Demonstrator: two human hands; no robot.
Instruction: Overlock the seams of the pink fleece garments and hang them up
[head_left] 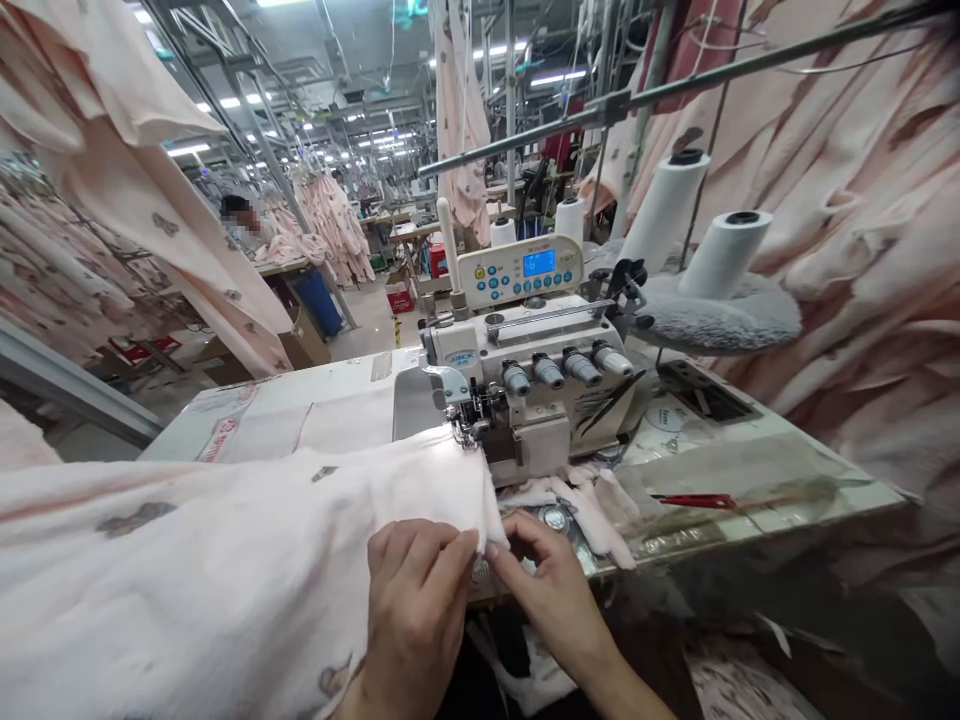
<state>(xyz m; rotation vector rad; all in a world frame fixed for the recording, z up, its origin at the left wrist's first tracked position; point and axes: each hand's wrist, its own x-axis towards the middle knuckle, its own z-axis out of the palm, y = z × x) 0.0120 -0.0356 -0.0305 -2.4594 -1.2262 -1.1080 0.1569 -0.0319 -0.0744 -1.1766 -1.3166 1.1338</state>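
Observation:
Pale pink fleece fabric (247, 560) with small brown printed figures spreads over the left of the table. Its upper right corner lies under the presser foot of a white overlock sewing machine (540, 430), lit by the machine's lamp. My left hand (420, 590) is closed on the fabric's right edge, just in front of the needle area. Close beside it, my right hand (547, 580) pinches the same edge between thumb and index finger. The fabric layers between the fingertips are partly hidden.
Fabric scraps (600, 510) lie by the machine's base. Red-handled thread snips (697, 501) rest on the table at right. White thread cones (727, 255) stand behind. Pink garments (885, 300) hang at right, and another person (244, 225) sits far left.

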